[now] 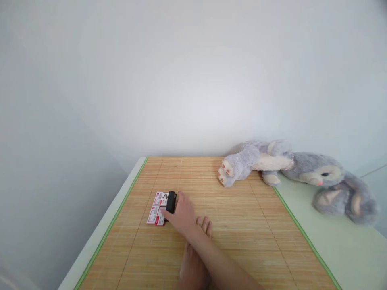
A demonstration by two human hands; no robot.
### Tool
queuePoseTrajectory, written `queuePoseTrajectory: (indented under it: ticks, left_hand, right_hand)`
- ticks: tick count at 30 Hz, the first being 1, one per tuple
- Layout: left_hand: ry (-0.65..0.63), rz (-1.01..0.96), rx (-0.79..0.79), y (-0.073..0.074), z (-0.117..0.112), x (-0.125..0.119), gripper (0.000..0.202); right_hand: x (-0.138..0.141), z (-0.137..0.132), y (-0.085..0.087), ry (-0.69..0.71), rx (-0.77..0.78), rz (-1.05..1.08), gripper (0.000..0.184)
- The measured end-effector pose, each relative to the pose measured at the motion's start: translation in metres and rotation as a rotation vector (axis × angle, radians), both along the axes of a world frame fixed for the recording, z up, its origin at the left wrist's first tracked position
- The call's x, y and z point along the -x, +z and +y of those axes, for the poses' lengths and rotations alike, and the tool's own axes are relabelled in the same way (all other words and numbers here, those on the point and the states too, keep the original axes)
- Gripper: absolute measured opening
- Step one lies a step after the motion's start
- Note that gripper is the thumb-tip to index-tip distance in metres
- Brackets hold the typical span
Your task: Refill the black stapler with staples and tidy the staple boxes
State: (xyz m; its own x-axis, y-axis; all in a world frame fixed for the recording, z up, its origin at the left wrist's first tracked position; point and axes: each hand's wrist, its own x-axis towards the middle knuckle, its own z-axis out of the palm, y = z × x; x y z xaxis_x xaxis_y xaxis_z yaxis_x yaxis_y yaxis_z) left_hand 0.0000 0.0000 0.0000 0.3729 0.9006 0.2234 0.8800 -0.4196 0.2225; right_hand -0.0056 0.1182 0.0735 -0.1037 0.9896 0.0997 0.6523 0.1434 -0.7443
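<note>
My right hand point(182, 214) reaches forward and left across a bamboo mat point(236, 217). Its fingers and thumb close around a small black object point(171, 201), with a fingertip at its far end and the thumb at its near end. The black object lies against two small red and white boxes point(158, 207) that sit side by side on the mat. My left hand is out of sight. A bare foot point(196, 249) rests on the mat under my forearm, toes pointing away from me.
A grey and cream plush rabbit point(290, 169) lies on its side at the back right, partly on the mat and partly on the pale green sheet point(341, 241). A plain white wall stands behind. The mat's green-trimmed left edge point(115, 223) runs along the bed's side.
</note>
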Motion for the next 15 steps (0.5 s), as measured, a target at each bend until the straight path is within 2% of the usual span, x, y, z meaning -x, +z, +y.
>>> queuePoseTrajectory:
  ticks: [3, 6, 8, 10, 13, 15]
  left_hand:
    - [-0.042, -0.056, 0.035, 0.008, -0.003, 0.004, 0.072]
    - [-0.064, -0.146, 0.112, 0.023, -0.006, 0.009, 0.061]
    - [0.008, -0.217, 0.143, 0.031, -0.007, 0.011, 0.049]
    - [0.135, -0.256, 0.12, 0.036, -0.003, 0.011, 0.045]
    - [0.3, -0.226, 0.013, 0.039, 0.01, 0.007, 0.05]
    - [0.333, -0.17, -0.035, 0.039, 0.021, 0.003, 0.057]
  right_hand:
    - [0.001, 0.009, 0.003, 0.026, 0.003, -0.039, 0.053]
    - [-0.034, 0.018, 0.006, 0.059, -0.016, -0.057, 0.03]
    - [-0.071, 0.024, 0.008, 0.099, -0.035, -0.072, 0.028]
    - [-0.11, 0.029, 0.011, 0.173, -0.039, -0.087, 0.027]
    - [-0.158, 0.034, 0.019, 0.292, -0.033, -0.102, 0.027]
    - [-0.176, 0.036, 0.024, 0.357, -0.027, -0.105, 0.027]
